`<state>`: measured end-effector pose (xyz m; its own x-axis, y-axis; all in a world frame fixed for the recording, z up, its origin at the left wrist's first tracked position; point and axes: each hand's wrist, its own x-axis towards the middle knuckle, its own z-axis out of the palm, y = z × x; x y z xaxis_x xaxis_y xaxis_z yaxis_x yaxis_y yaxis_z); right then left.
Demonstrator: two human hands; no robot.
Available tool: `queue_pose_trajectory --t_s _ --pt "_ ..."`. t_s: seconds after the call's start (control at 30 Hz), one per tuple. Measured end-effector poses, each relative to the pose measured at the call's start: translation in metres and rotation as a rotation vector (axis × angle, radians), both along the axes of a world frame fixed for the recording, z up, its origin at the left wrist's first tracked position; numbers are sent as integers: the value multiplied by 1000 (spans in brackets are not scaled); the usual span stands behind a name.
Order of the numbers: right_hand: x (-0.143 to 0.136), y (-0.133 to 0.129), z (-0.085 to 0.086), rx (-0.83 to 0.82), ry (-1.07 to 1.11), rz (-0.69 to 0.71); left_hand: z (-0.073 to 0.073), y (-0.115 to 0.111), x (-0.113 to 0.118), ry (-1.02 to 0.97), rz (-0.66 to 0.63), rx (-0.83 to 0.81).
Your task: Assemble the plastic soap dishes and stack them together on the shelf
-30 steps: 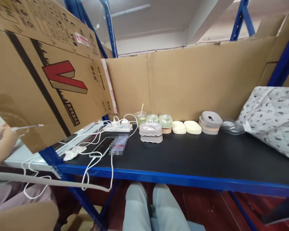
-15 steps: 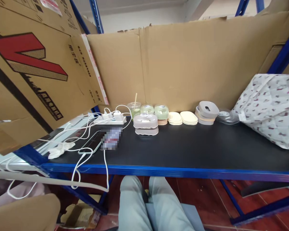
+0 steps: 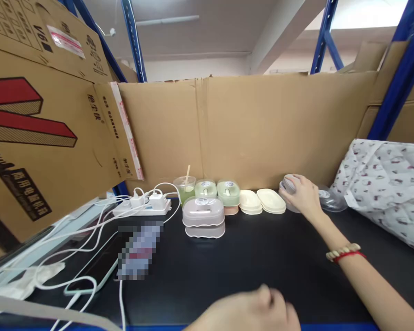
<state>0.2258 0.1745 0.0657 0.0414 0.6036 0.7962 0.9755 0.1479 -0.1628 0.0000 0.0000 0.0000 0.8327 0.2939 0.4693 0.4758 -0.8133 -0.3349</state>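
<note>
My right hand (image 3: 302, 195) reaches to the back right, its fingers curled over a small stack of grey plastic containers (image 3: 289, 184); the hand hides most of the stack. A clear rounded lid (image 3: 333, 200) lies just right of it, and pale cream oval pieces (image 3: 272, 201) sit in a pile to its left. Low in front, over the table's near edge, my left hand (image 3: 257, 312) is blurred, with its fingers seemingly bent; nothing shows in it. Mid-table stand a grey lidded box (image 3: 203, 212) on a matching tray and two green lidded boxes (image 3: 228, 193) behind it.
On the left, white cables trail from a power strip (image 3: 143, 209) across a phone (image 3: 96, 262) and a pixelated item (image 3: 140, 250). A drink cup (image 3: 185, 188) with a straw stands near the cardboard wall (image 3: 255, 128). A patterned bag (image 3: 389, 184) leans at right.
Both hands have come into view: the right onto the grey stack, the left above the near edge. The view has tilted up, and my legs are out of sight.
</note>
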Motion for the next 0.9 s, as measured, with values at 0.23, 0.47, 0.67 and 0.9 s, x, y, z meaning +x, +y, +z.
queue_pose_trajectory --t_s 0.23,0.47,0.67,0.9 --pt "56 50 -54 -76 -142 -76 2 74 -6 -667 159 -842" --pt "24 20 -29 212 62 -15 3 80 -9 -1237 120 -1431" --pt "-59 -39 -28 434 -195 538 15 77 -11 -1543 -67 -1585" --pt "-93 -65 -42 349 -314 879 30 72 -21 -1844 67 -1129"
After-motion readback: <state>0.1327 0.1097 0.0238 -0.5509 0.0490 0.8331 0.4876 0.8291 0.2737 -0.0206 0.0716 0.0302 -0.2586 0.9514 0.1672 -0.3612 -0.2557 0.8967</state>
